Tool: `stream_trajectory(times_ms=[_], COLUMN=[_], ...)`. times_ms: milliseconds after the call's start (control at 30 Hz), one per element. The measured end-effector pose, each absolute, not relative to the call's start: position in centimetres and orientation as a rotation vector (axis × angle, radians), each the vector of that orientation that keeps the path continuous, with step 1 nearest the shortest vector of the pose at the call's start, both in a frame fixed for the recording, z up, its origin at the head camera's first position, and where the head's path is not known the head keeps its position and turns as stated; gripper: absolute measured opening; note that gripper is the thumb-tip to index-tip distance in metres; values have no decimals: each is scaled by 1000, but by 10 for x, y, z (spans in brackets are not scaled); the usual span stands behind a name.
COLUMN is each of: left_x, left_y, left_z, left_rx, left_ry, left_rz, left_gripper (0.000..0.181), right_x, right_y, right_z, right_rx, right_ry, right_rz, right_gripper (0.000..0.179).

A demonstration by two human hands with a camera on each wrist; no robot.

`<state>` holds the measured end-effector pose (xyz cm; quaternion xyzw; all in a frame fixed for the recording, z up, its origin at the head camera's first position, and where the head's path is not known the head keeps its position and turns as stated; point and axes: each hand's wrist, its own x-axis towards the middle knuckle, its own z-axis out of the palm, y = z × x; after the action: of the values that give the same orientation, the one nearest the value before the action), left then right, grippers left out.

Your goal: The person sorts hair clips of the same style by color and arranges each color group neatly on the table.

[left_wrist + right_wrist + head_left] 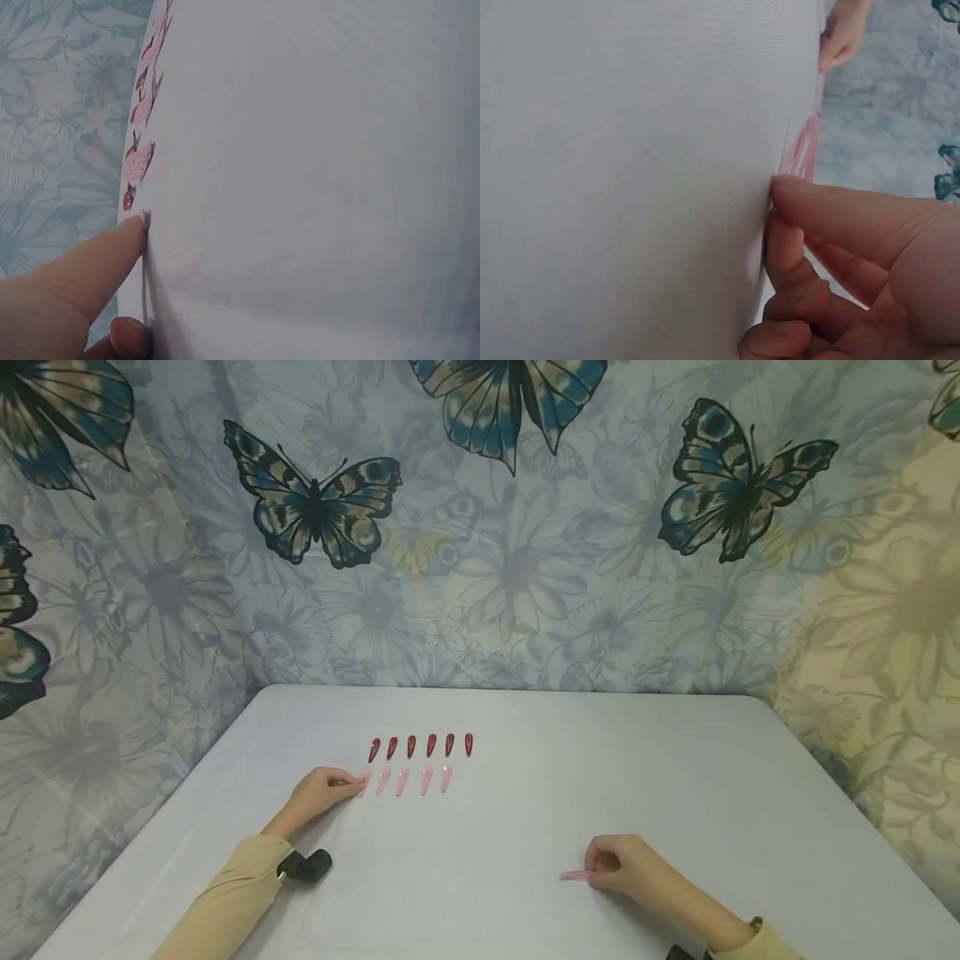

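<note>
My left hand (318, 792) is at the left end of a row of pink snap hair clips (403, 781), its fingertips pinching the outermost pink clip (365, 779). In the left wrist view a straight digit of the left hand (82, 281) meets that clip, mostly covered by the fingertip. On the right, my right hand (630, 864) grips another pink snap clip (574, 876) between thumb and forefinger, low over the white table. The right wrist view shows the slotted pink clip (801, 154) sticking out past the thumb.
Behind the pink row lies a row of several dark red snap clips (431, 745). Both rows sit on the left half of the white table (525, 810). Butterfly-patterned cloth (517, 568) hangs beyond the table's back edge and at both sides.
</note>
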<state>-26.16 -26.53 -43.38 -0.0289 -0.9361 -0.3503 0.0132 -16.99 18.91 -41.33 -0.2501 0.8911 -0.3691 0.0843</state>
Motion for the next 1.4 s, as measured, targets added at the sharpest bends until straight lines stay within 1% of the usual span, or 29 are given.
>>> stream_trajectory(times_ms=[233,367,500,633,767,933,1167,1400], left_x=[-262,-262,-262,-262,-260,-257,-256,-256], left_y=[-264,-264,-265,-265,-264,-262,-262,-262], left_z=[-433,-434,-436,-436,-434,-432,-434,-433], left_rx=[-74,-66,-65,-75,-68,-81,-76,-51], left_ry=[-2931,-2926,-2919,-2908,-2903,-2900,-2899,-2903], left_rz=[-1075,-1069,-1077,-1086,-1082,-1061,-1059,-1058], left_gripper=[23,22,22,22,22,20,22,23], right_x=[-174,-178,-180,-183,-186,-188,-189,-190], right_y=[193,195,198,200,201,202,201,200], right_z=[-415,-415,-415,-415,-416,-416,-416,-416], right_rx=[-811,-880,-906,-870,-850,-798,-701,-677], right_ry=[2489,2434,2428,2402,2380,2423,2443,2465], right_rz=[-1252,-1349,-1415,-1497,-1534,-1487,-1500,-1474], right_gripper=[10,1,13,9,11,3,16,17])
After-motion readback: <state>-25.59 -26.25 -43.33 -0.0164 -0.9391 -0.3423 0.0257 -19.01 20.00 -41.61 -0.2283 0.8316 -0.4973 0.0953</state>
